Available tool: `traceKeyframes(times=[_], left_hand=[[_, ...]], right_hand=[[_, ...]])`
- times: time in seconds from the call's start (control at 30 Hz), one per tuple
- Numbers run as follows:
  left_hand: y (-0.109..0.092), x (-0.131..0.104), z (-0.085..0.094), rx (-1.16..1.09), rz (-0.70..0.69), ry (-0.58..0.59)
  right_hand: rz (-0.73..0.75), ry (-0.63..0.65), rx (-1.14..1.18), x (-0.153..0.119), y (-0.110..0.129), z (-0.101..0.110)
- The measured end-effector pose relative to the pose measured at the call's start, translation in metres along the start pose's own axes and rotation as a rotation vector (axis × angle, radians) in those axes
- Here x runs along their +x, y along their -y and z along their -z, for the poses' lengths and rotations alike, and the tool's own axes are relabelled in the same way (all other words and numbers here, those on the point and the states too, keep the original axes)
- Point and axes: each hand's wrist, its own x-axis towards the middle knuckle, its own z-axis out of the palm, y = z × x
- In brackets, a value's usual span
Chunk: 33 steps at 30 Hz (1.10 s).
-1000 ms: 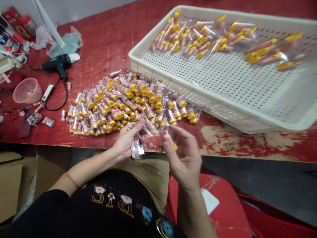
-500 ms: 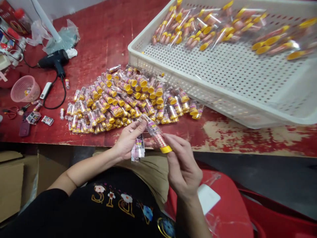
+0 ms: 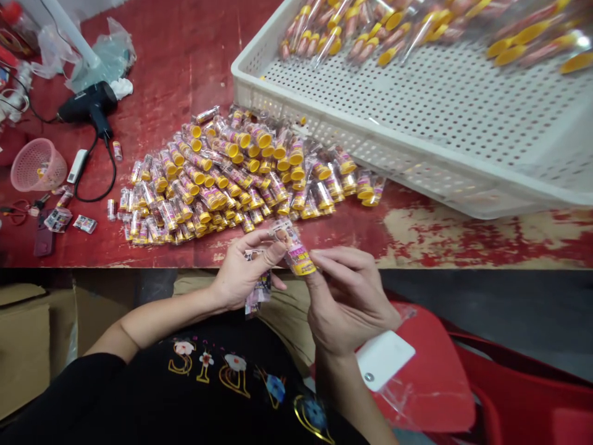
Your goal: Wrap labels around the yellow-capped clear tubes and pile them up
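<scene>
My right hand (image 3: pixel 347 296) grips a small clear tube with a yellow cap (image 3: pixel 293 250) just below the table's front edge. My left hand (image 3: pixel 243 269) pinches the tube's upper end with thumb and forefinger and also holds a bunch of printed label sleeves (image 3: pixel 257 292) in its palm. A big pile of the same yellow-capped tubes (image 3: pixel 231 176) lies on the red table (image 3: pixel 194 55) right above my hands. Behind it, a white perforated tray (image 3: pixel 417 123) has several wrapped tubes (image 3: pixel 370 31) along its far side.
A black heat gun (image 3: pixel 88 104) with its cord lies at the back left, near crumpled plastic bags (image 3: pixel 99 62). A pink basket (image 3: pixel 37 164), a few loose tubes and small labels sit at the left edge. A red plastic chair (image 3: pixel 430 377) stands at my right; cardboard boxes (image 3: pixel 23 334) below left.
The tube has come down between both hands and its top is now pinched by my left fingers. The view has tilted downward, so the tray sits higher in frame.
</scene>
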Motion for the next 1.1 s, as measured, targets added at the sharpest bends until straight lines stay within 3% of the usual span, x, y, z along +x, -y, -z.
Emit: traceKeyframes(times=[0.47, 0.67, 1.1], left_hand=[[0.003, 0.005, -0.002, -0.022, 0.035, 0.006], [0.009, 0.010, 0.003, 0.009, 0.047, 0.014], [0.007, 0.017, 0.002, 0.007, 0.076, -0.011]], right_hand=[[-0.008, -0.054, -0.033, 0.001, -0.005, -0.003], [0.066, -0.083, -0.008, 0.001, -0.009, -0.004], [0.001, -0.080, -0.022, 0.000, -0.014, -0.009]])
